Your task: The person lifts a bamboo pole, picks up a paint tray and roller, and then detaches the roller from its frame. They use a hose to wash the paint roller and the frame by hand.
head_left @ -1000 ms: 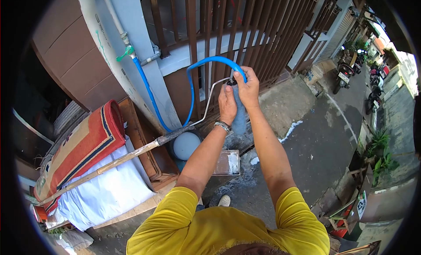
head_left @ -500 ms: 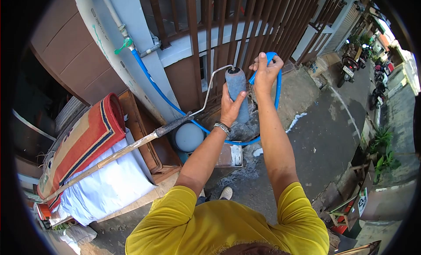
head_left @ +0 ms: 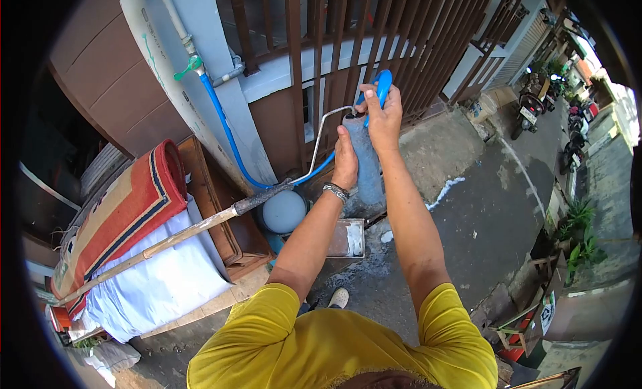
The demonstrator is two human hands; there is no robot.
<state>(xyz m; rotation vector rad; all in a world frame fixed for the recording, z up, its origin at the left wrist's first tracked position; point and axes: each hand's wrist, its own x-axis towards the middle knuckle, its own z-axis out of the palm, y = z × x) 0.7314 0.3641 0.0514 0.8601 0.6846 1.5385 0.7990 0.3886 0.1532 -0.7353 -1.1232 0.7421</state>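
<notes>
My right hand (head_left: pixel 384 125) is closed around the end of a blue hose (head_left: pixel 234 151), close to the top of a paint roller (head_left: pixel 365 165). The hose loops above the fingers and runs back to a tap with a green handle (head_left: pixel 188 67). My left hand (head_left: pixel 345 160) lies along the roller's left side with its fingers stretched out. The grey, wet-looking roller sleeve is on a bent wire frame (head_left: pixel 319 138), joined to a long wooden pole (head_left: pixel 180 236) that slants down to the left. Whether water leaves the hose is hard to make out.
A bucket of greyish liquid (head_left: pixel 284 211) stands below the wire frame, with a paint tray (head_left: pixel 352 238) beside it. The pole crosses a rolled red rug (head_left: pixel 127 212) and white sheeting (head_left: pixel 157 275) at left. Behind is a brown railing (head_left: pixel 294 74); motorbikes (head_left: pixel 531 105) stand up the alley.
My right hand has moved left and closer to the roller with the hose. My left hand's thumb no longer wraps across the roller; its fingers are straighter. The hose now passes behind the roller.
</notes>
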